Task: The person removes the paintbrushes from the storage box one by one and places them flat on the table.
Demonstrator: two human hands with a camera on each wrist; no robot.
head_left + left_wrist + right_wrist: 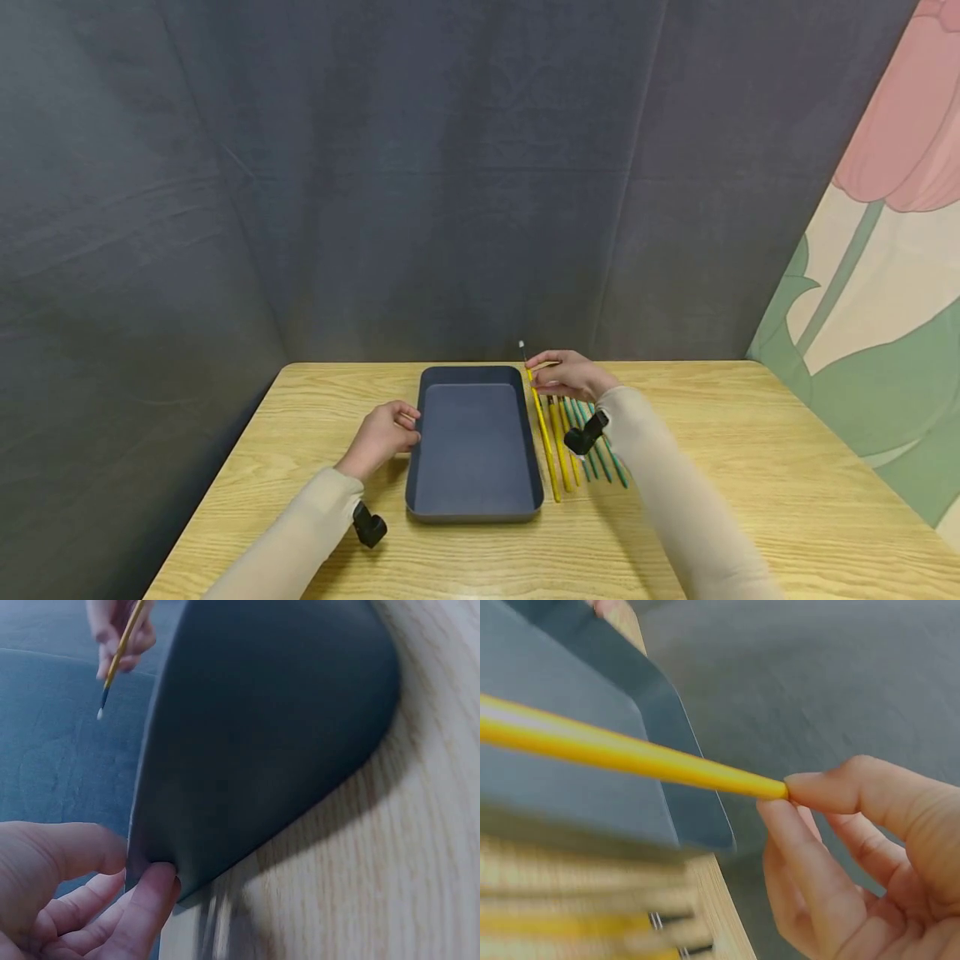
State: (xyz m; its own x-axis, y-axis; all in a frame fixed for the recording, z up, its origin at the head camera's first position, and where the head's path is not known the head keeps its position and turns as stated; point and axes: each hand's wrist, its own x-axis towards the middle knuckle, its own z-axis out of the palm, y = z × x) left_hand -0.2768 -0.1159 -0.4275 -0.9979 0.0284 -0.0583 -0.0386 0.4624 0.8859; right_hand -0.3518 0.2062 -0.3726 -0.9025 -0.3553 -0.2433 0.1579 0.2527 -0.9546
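Yellow paintbrush (542, 421): light, stiff, slender, likely to roll. Right hand (567, 375) pinches its upper shaft beside the tray's (474, 442) right wall, near the desk's (750, 467) far edge. Left hand (381, 435) grips the tray's left wall.

Yellow brush (542, 425) tilted, tip up, beside dark blue tray (474, 500) w/ rim, flat on table.

Staged recording booth suggested: wooden table (750, 467) enclosed by grey fabric backdrop (375, 167) behind it, tulip-printed panel (885, 250) at table's right.
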